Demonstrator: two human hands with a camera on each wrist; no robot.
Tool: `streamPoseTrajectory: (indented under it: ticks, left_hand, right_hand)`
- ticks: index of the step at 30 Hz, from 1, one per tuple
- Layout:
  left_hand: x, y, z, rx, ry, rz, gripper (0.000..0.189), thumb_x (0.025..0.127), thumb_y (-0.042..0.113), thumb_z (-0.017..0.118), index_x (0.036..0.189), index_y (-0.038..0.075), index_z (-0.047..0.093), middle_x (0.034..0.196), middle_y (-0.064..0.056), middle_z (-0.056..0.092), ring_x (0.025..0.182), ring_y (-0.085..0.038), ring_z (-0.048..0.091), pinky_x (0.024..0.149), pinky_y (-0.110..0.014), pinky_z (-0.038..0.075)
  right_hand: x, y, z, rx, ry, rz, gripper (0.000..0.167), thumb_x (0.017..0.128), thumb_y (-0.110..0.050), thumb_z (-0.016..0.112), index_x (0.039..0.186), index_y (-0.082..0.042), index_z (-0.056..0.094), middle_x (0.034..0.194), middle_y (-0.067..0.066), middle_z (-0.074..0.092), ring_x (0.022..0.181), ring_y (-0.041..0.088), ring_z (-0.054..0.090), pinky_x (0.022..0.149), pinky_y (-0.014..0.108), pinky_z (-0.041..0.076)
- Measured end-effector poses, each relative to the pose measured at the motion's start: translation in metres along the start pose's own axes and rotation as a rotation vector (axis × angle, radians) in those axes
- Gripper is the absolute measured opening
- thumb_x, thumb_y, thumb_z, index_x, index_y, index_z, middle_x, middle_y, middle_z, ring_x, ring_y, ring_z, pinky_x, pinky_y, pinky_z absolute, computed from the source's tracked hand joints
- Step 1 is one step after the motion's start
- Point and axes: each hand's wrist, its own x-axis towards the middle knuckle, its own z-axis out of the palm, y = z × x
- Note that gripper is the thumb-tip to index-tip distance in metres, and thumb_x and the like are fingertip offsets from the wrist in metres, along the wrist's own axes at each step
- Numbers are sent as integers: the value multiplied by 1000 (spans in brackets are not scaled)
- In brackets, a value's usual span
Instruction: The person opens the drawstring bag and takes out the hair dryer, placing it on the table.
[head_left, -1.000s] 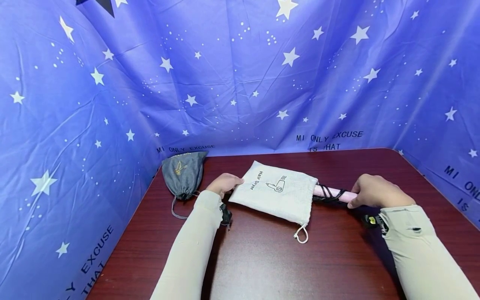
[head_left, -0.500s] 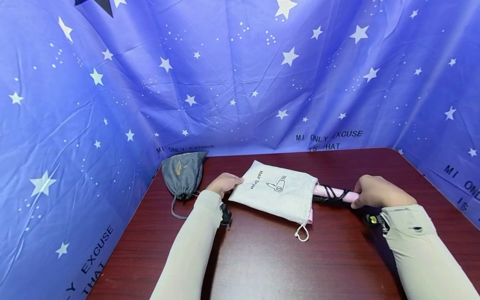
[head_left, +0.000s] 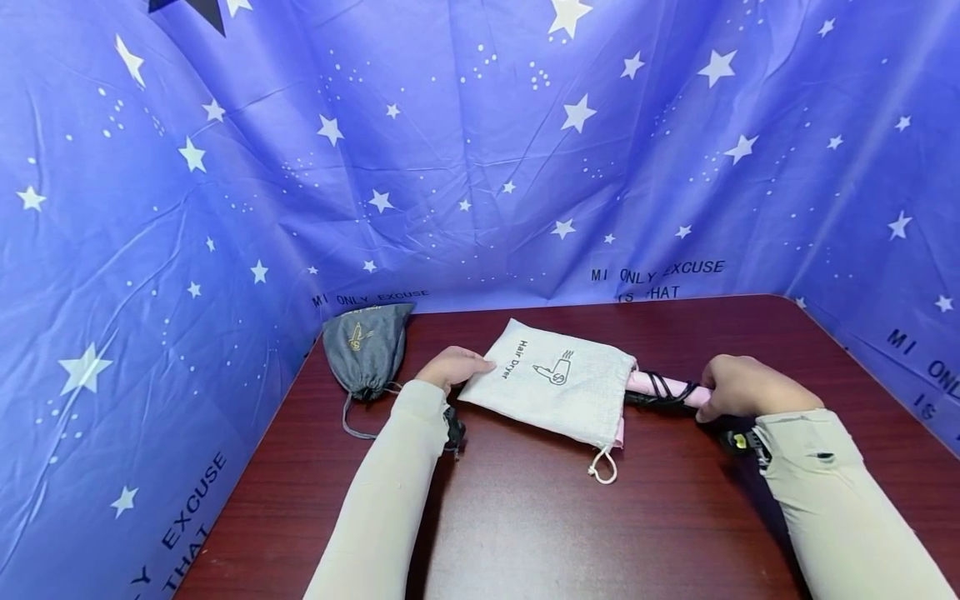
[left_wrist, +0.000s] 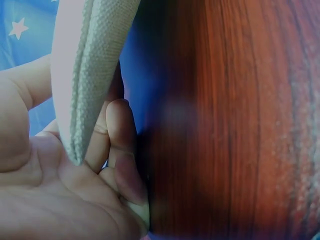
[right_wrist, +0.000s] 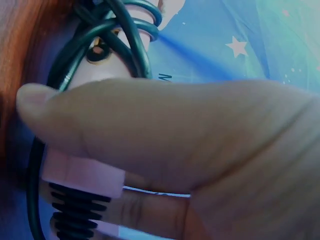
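A white drawstring bag (head_left: 551,379) printed "Hair Dryer" lies on the table with its mouth to the right. My left hand (head_left: 452,367) pinches its closed left end; in the left wrist view the bag's corner (left_wrist: 82,90) sits between thumb and fingers. Out of the mouth comes the pink handle of a hair dryer (head_left: 675,387), wound with black cord. My right hand (head_left: 757,386) grips the handle's end, thumb across it, above the ribbed cord sleeve (right_wrist: 77,212). A bit of pink shows at the mouth's near corner; the dryer's remainder is hidden in the bag.
A grey drawstring bag (head_left: 367,346) with a gold dryer print lies at the back left, its cord trailing toward the left forearm. The dark red table (head_left: 525,517) meets a blue star-printed cloth (head_left: 465,150) behind and at both sides.
The right hand first shifted slightly right with the handle, then slightly back left. Pink has come into sight at the bag mouth's near corner. The left hand keeps its hold, moving only a little.
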Motion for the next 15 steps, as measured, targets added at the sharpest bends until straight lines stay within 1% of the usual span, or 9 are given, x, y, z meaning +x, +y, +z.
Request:
streamPoseTrajectory:
  ticks: [3,7,10,11,13,15]
  left_hand:
    - [1,0,1,15,4,-1,29,96,36,73,111,11,77,134,-7,65,127,-25,57,114,-50,42]
    - [-2,4,1,0,4,-21,28,97,34,72,111,11,75,135,-8,64,129,-27,56,114,-54,42]
    - [-4,7,-1,0,3,-24,26,96,34,72,109,12,75,133,-7,64,128,-28,57,112,-55,43]
    - [-4,7,-1,1,2,-20,25,96,34,72,108,12,74,130,-7,64,125,-27,57,111,-54,44]
    - [-4,6,-1,-1,1,-24,21,97,33,72,100,12,73,117,-4,64,113,-23,57,105,-50,47]
    - [-4,4,-1,-10,2,-31,19,97,33,73,92,14,70,102,0,60,98,-18,55,93,-44,49]
  right_hand:
    - [3,1,4,-2,0,-19,36,70,-31,91,90,-5,75,78,0,64,74,22,55,67,37,44]
    - [3,5,7,-18,26,-51,27,73,-33,91,81,-12,74,69,-5,58,69,18,51,63,35,41]
    - [2,7,9,-48,71,-101,24,77,-32,89,75,-16,72,64,-7,53,65,15,47,61,33,38]
    - [1,9,11,-58,88,-127,24,79,-32,88,76,-15,71,65,-7,53,65,14,47,61,32,38]
    - [1,12,15,-89,125,-177,24,82,-31,86,75,-15,68,65,-7,51,64,13,45,60,32,37]
    - [1,15,19,-121,162,-224,24,85,-29,84,77,-15,66,66,-7,48,63,12,44,60,31,36]
